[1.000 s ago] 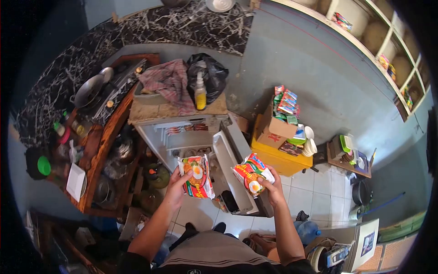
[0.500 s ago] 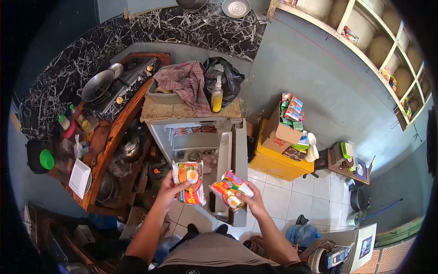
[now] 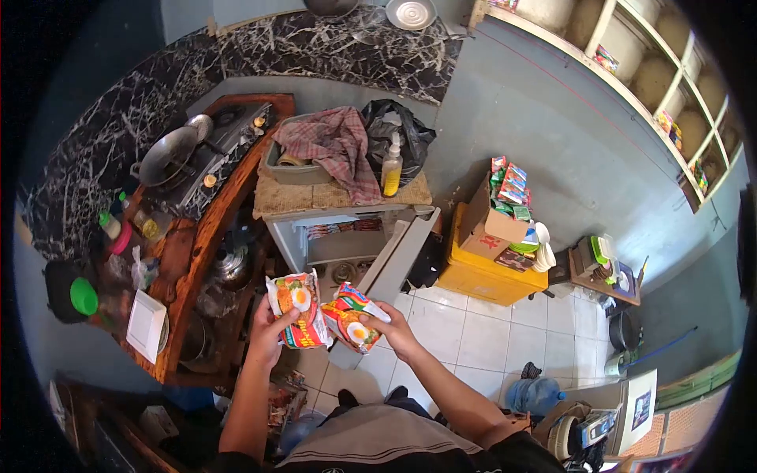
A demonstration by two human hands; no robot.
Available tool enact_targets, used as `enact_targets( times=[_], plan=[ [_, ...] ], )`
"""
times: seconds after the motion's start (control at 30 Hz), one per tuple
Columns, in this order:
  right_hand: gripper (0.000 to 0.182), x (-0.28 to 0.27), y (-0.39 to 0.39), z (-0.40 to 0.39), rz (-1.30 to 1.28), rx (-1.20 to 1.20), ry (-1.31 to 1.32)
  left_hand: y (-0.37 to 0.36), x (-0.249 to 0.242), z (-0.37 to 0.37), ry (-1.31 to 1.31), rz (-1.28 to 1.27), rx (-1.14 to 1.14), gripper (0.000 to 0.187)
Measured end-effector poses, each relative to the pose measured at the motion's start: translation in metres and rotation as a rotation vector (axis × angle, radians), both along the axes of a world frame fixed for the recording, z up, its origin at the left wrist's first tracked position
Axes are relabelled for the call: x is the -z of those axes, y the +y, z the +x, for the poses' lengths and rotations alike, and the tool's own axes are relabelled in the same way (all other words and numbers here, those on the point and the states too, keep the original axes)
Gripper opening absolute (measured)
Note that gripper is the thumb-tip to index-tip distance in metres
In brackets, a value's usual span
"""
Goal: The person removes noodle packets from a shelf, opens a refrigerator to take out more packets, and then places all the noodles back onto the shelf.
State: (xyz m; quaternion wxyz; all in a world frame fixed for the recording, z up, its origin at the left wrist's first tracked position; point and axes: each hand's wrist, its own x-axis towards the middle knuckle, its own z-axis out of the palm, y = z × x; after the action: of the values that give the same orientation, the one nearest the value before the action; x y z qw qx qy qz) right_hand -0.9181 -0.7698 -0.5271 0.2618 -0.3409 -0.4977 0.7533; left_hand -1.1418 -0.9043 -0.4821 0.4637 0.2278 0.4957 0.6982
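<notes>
My left hand (image 3: 270,329) grips a red and white noodle packet (image 3: 302,298) with a fried egg pictured on it, thumb across its front. A second noodle packet (image 3: 348,314), tilted and partly crumpled, is held by its right side in my right hand (image 3: 394,331). The two packets are side by side, their near edges meeting or nearly so. Behind them a small fridge (image 3: 288,246) stands with its door (image 3: 393,256) ajar, and rows of small sachets (image 3: 339,229) show inside.
A spray bottle (image 3: 391,169), a checked cloth (image 3: 335,146) and a black bag stand on the fridge. To the left runs a wooden counter (image 3: 193,268) with a wok (image 3: 167,158). At right, a cardboard box (image 3: 485,229) rests on a yellow chest (image 3: 473,276).
The right-hand packet has come left, closer to the left one. The fridge door stands at a different angle, less widely open. The view has shifted slightly.
</notes>
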Motion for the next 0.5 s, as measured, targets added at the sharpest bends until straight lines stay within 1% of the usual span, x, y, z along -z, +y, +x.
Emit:
enact_targets(
  times=[0.07,0.13,0.17,0.27,0.33,0.4,0.47,0.5],
  plan=[
    [0.043,0.007,0.001,0.001,-0.012,0.024,0.037,0.002,0.0,-0.003,-0.002,0.003,-0.034,0.054],
    [0.046,0.012,0.002,0.012,-0.008,0.088,0.042,0.007,-0.009,0.0,0.018,0.0,0.002,0.056],
    [0.049,0.016,0.005,0.023,-0.024,0.126,0.054,0.011,-0.012,0.003,0.031,0.015,0.023,0.057],
    [0.047,0.015,0.02,0.068,-0.08,0.235,0.114,0.032,-0.021,0.015,0.053,0.032,0.087,0.062],
    [0.043,0.003,0.037,0.102,-0.077,0.329,0.13,0.05,-0.024,0.029,0.093,0.025,0.188,0.065],
    [0.042,-0.002,0.06,0.139,-0.017,0.446,0.171,0.077,-0.028,0.047,0.124,0.012,0.212,0.065],
    [0.044,-0.027,0.081,0.177,0.008,0.516,0.183,0.108,-0.034,0.07,0.169,0.047,0.32,0.063],
    [0.046,-0.038,0.092,0.195,0.033,0.56,0.162,0.125,-0.034,0.083,0.192,0.079,0.325,0.062]
  ],
)
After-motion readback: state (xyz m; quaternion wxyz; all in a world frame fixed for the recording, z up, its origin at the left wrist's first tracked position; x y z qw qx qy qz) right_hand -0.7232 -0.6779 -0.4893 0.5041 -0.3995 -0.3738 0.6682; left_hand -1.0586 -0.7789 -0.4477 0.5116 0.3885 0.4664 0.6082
